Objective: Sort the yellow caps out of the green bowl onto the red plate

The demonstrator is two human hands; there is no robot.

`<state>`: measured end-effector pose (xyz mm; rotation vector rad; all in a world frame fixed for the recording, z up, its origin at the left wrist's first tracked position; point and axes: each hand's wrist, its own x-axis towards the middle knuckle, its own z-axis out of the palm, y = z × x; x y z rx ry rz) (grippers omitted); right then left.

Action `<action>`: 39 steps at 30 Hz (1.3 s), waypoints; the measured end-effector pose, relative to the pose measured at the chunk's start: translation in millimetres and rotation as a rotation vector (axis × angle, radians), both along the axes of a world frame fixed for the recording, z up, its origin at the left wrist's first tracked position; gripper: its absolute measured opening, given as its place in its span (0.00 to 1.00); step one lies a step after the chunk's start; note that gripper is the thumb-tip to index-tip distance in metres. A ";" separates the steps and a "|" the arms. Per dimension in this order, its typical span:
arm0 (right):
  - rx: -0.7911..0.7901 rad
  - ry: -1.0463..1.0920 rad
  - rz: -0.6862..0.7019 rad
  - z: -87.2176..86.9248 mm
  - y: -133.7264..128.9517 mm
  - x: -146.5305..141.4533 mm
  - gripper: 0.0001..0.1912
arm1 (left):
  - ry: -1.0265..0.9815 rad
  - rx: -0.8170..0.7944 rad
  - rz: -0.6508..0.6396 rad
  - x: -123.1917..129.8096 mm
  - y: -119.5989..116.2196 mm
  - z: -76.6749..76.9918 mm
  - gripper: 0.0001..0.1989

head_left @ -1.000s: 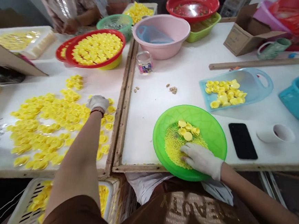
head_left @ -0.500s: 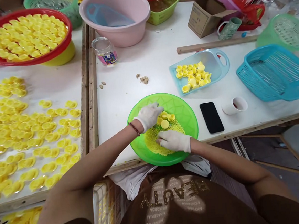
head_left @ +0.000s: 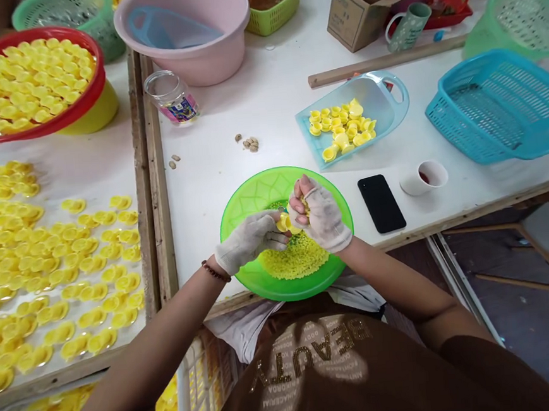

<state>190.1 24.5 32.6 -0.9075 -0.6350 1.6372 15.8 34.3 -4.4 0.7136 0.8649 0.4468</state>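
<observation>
A round green tray (head_left: 240,202) lies at the table's front edge, with a heap of small yellow-green pieces (head_left: 298,260) in it. Above the heap, my left hand (head_left: 251,239), in a white glove with bare fingertips, pinches a yellow cup (head_left: 284,222). Close beside it on the right, my right hand (head_left: 319,214), gloved the same way, is raised and curled round small yellow pieces that show between its fingers. The two hands nearly touch, and they hide part of the tray's contents.
A blue scoop tray (head_left: 385,111) holds yellow cups. Right of the green tray are a black phone (head_left: 381,203), a paper cup (head_left: 423,178) and a blue basket (head_left: 500,112). A clear jar (head_left: 172,99) and pink basin (head_left: 190,41) stand behind; yellow pieces cover the left table.
My right hand has come up from the heap with its fingers curled round small pieces. My left hand has moved down and now pinches a yellow cup. The view has shifted slightly.
</observation>
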 end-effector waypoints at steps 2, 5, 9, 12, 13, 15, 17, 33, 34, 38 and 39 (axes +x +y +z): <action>0.081 0.019 -0.063 1.3 2.5 -8.1 0.24 | -0.129 -0.095 -0.014 5.5 -11.2 -4.0 0.16; 0.146 0.005 -0.106 -0.4 2.8 -14.5 0.23 | -0.232 -0.146 0.013 13.0 -20.8 -10.1 0.16; 0.175 -0.029 -0.110 -2.8 0.6 -14.3 0.23 | -0.263 -0.121 0.093 17.0 -26.0 -12.5 0.13; 0.214 -0.042 -0.109 -3.4 -0.1 -12.8 0.21 | -0.241 -0.109 0.141 17.5 -27.7 -10.1 0.12; 0.227 -0.047 -0.111 -3.4 -0.1 -12.6 0.21 | -0.237 -0.110 0.152 17.6 -28.1 -8.9 0.12; 0.245 -0.065 -0.116 -3.3 -0.1 -12.6 0.21 | -0.234 -0.120 0.170 17.8 -28.4 -6.6 0.12; 0.250 -0.086 -0.117 -2.8 -0.1 -12.9 0.21 | -0.230 -0.129 0.176 18.0 -28.5 -4.4 0.12; 0.131 -0.043 -0.091 2.2 0.0 -11.3 0.22 | -0.067 -0.048 0.223 12.2 -34.3 4.7 0.21; 0.134 -0.057 -0.097 1.6 -0.3 -11.7 0.22 | -0.054 -0.041 0.225 12.6 -34.5 5.3 0.21; 0.104 -0.011 -0.092 0.9 0.6 -11.0 0.22 | -0.018 -0.023 0.235 14.2 -34.5 7.3 0.23; 0.092 0.011 -0.086 1.0 1.2 -10.6 0.22 | -0.011 -0.017 0.239 14.5 -34.7 7.4 0.23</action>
